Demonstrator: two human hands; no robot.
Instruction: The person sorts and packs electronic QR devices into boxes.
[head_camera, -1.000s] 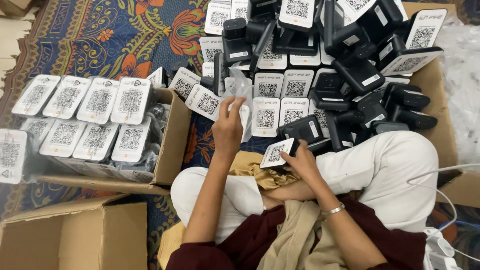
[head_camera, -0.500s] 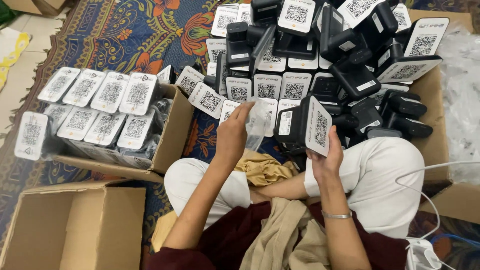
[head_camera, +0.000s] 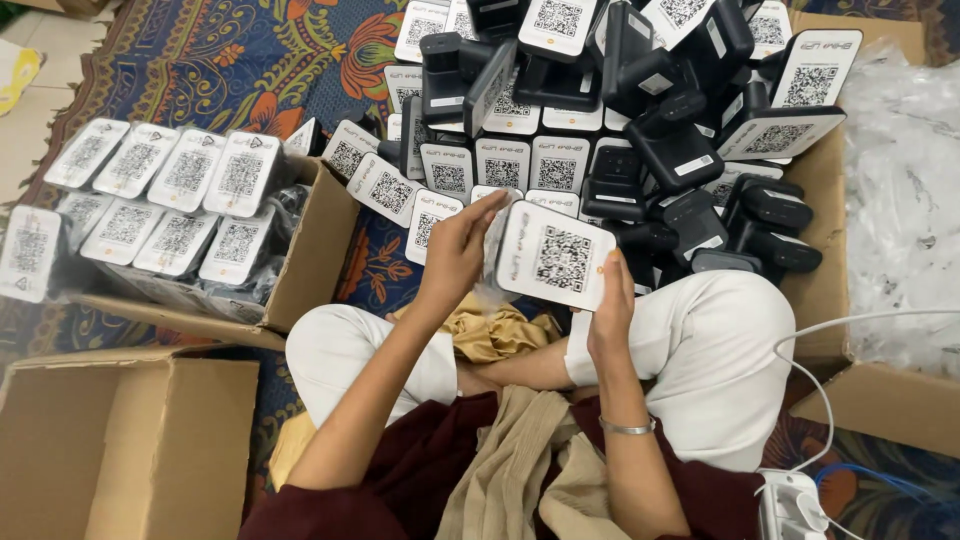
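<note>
White code-faced device (head_camera: 556, 256) gripped in right hand (head_camera: 610, 310), left hand (head_camera: 455, 250) pinching its clear wrapper (head_camera: 494, 240).

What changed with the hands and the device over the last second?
The right hand lifted its device from the lap and turned the white code face up toward the camera. The left hand drew back from the pile and now pinches the clear wrap at the device's edge. The pile and boxes stayed put.

Glossy plastic device (head_camera: 556, 257) (clear crinkly film (head_camera: 492, 250)), matt cardboard box (head_camera: 310, 265).
</note>
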